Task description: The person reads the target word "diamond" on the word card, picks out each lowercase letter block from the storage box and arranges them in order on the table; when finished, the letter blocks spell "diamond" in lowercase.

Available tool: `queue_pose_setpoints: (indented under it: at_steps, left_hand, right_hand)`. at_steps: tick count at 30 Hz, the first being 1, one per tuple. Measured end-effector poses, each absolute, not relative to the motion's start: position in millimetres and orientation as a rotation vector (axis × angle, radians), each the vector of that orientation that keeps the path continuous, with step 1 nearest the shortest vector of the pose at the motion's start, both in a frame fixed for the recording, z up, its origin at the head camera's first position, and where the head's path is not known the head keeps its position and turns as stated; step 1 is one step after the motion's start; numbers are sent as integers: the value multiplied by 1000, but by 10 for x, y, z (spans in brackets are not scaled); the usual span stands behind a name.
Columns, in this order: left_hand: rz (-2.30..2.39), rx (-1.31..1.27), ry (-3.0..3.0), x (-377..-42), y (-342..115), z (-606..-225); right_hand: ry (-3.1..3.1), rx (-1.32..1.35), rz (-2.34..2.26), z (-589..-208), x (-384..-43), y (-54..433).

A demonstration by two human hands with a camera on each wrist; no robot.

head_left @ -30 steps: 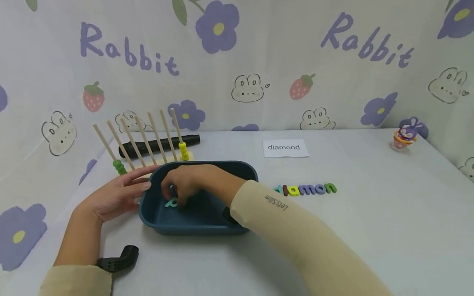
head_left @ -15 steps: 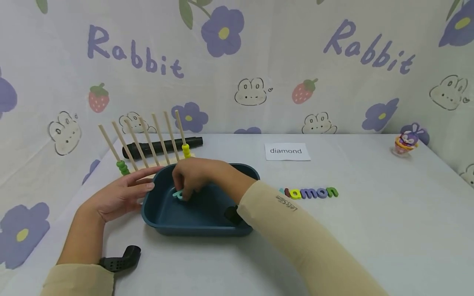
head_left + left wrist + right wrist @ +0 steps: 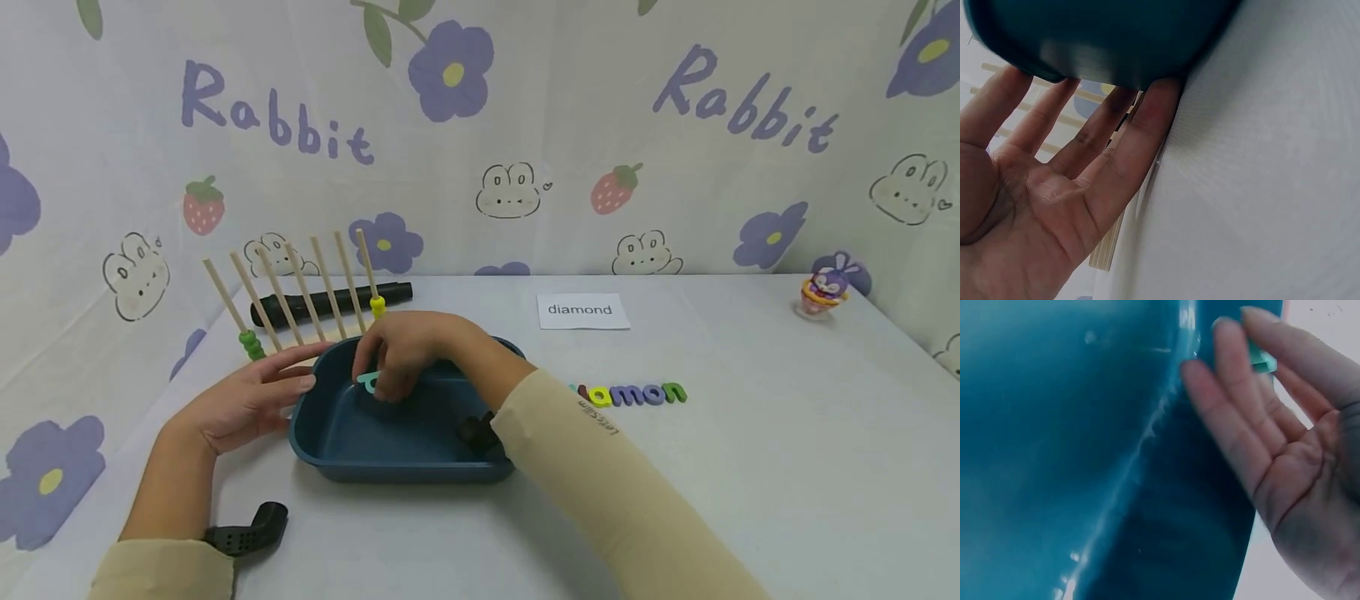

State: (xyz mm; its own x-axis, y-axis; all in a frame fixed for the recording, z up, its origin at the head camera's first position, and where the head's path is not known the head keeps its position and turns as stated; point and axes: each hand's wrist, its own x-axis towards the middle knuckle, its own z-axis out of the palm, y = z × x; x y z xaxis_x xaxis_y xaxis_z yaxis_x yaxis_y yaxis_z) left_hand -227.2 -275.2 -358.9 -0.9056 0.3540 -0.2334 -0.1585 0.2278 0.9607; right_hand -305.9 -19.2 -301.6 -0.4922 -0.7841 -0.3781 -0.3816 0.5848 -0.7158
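A blue plastic bin (image 3: 416,473) stands on the white table. My left hand (image 3: 243,396) rests with extended fingers against its left wall; in the left wrist view those fingertips (image 3: 1160,94) meet the wall from outside. Inside the bin, my right hand (image 3: 408,354) pinches a mint-green letter (image 3: 367,382) with a round loop and a stem, lifted near the far left part. The right wrist view shows the letter (image 3: 1262,360) between thumb and fingers, mostly hidden. Right of the bin lies a row of colourful letters (image 3: 627,395) reading "amon", its left end partly covered by my right sleeve.
Behind the bin a printed card (image 3: 583,311) reads "diamond". A wooden peg rack (image 3: 307,292) with green and yellow beads stands back left, a black tube-shaped object (image 3: 337,300) behind it. A small purple rabbit figure (image 3: 823,287) sits at the far right.
My right hand has taken up the mint-green letter from the bin floor and moved up and to the right with it. The left hand keeps its place at the bin's side.
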Motion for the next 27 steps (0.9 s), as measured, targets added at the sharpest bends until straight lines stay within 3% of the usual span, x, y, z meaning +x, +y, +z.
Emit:
queue_pose_setpoints:
  at_steps: [27]
  left_hand:
    - [1706,193,2098,-2295,-2753,-3589]
  right_hand:
    - [2167,-813,-1324,-2516,-2868,355]
